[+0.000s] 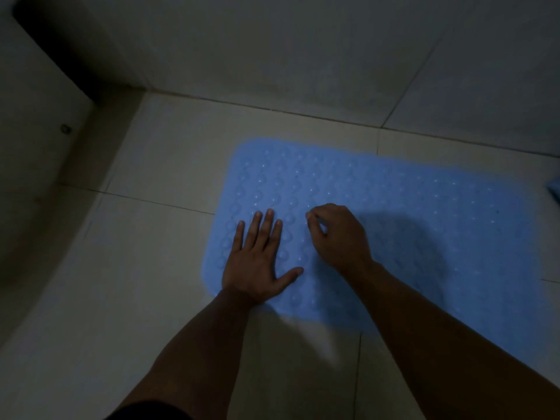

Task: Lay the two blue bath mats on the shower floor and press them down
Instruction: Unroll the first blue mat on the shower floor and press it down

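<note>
A blue bath mat with rows of small holes lies flat on the tiled shower floor, reaching from the middle to the right edge of the view. My left hand lies flat on the mat's left end, fingers straight and spread. My right hand rests on the mat just to its right with fingers curled under, knuckles up; I see nothing held in it. A sliver of a second blue mat shows at the far right edge.
A tiled wall rises just behind the mat. At the left stands a pale raised ledge with a dark gap above it and a small round fitting. Bare floor tiles lie left of and in front of the mat.
</note>
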Action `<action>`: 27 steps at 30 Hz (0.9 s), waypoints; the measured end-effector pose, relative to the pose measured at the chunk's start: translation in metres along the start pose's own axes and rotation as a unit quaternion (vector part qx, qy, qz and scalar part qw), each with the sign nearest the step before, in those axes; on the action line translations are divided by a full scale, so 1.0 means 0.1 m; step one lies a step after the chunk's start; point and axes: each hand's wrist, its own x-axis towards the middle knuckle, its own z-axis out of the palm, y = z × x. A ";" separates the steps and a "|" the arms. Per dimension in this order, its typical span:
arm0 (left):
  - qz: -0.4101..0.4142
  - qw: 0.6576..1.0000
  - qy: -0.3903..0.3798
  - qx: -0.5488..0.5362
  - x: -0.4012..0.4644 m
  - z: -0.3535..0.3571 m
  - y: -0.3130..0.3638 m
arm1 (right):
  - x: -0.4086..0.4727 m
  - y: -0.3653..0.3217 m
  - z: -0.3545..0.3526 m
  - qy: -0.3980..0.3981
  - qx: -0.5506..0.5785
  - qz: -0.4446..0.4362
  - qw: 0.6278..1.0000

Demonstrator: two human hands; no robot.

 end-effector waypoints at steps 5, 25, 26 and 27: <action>0.000 0.994 -0.060 -0.086 0.07 -0.20 -0.08 | -0.01 -0.03 -0.14 -0.055 -0.008 0.029 0.998; -0.230 0.970 0.075 -0.008 -0.26 -0.44 -1.43 | -0.51 -1.47 1.25 -0.140 -0.178 -0.112 0.968; -0.230 0.970 0.074 -0.010 -0.26 -0.42 -1.45 | -0.50 -1.49 1.24 -0.145 -0.172 -0.110 0.968; -0.227 0.971 0.074 -0.013 -0.26 -0.41 -1.46 | -0.50 -1.51 1.23 -0.155 -0.170 -0.107 0.967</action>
